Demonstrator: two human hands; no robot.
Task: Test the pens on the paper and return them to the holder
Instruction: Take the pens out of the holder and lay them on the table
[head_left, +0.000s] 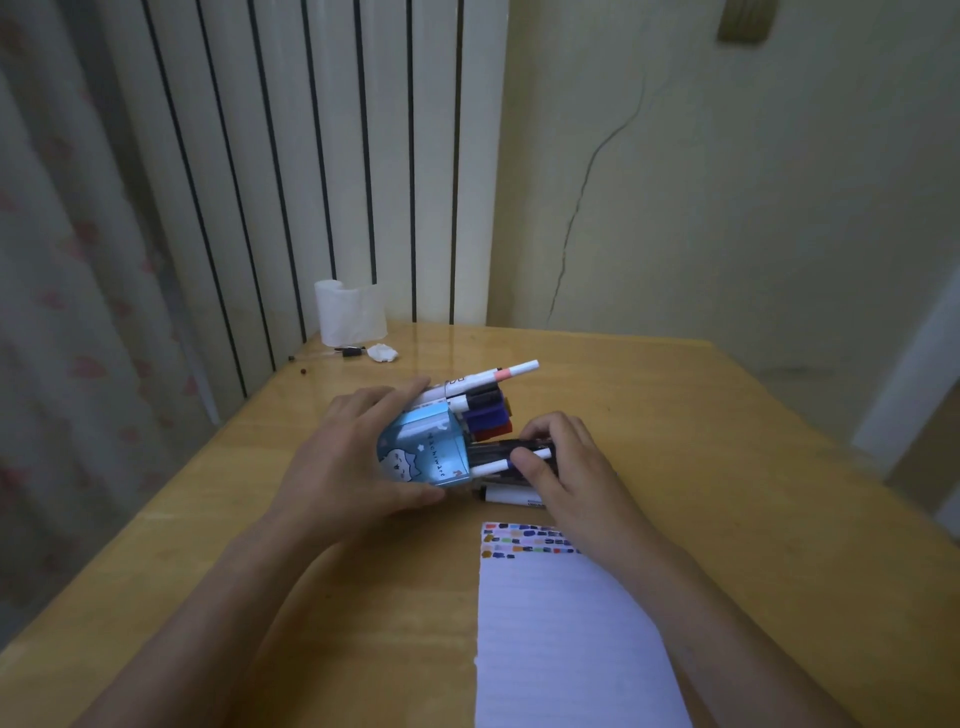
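A blue pen holder (423, 449) with a cartoon cat print lies tipped on its side on the wooden table, its mouth facing right. My left hand (358, 447) grips the holder's body. Several pens (483, 402) stick out of the mouth, with white, black, blue and red ends. My right hand (563, 467) pinches a bundle of dark pens (519, 449) at the holder's mouth. One white marker (511, 495) lies on the table under that hand. A lined sheet of paper (566, 634) with rows of coloured test marks at its top lies near the front.
At the table's (727, 467) far left corner stand a curled white paper roll (350, 312), a crumpled white scrap (383, 353) and a small black piece (350, 352). A white radiator and a curtain are behind, and a cracked wall is to the right.
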